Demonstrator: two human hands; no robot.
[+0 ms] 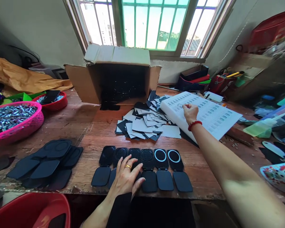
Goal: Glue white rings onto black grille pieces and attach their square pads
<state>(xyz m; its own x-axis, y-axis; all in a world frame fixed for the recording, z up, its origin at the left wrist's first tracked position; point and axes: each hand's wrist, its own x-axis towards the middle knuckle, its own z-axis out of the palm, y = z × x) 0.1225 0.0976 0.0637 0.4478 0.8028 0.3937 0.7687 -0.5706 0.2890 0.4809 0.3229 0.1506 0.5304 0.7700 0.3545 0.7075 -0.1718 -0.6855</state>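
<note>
A row of hinged black square cases (147, 159) lies unfolded along the table's front, each with a round recess in its upper half. White rings (160, 155) sit in the two rightmost ones. My left hand (125, 177), a gold ring on one finger, rests with fingers spread over the cases left of the middle, partly hiding them. Farther right, my right hand (191, 113) pinches a thin ring sticker (180, 106) at the left side of a thick stack of white sheets (213, 125). Rows of small dark marks run across the top sheet.
Loose paper and black cards (142, 123) are heaped before an open cardboard box (80, 82). Black cases (45, 167) are piled at left, near a pink basket of metal parts (39, 118). A red tub (61, 202) stands below the table edge. A squeeze bottle (258, 129) lies right.
</note>
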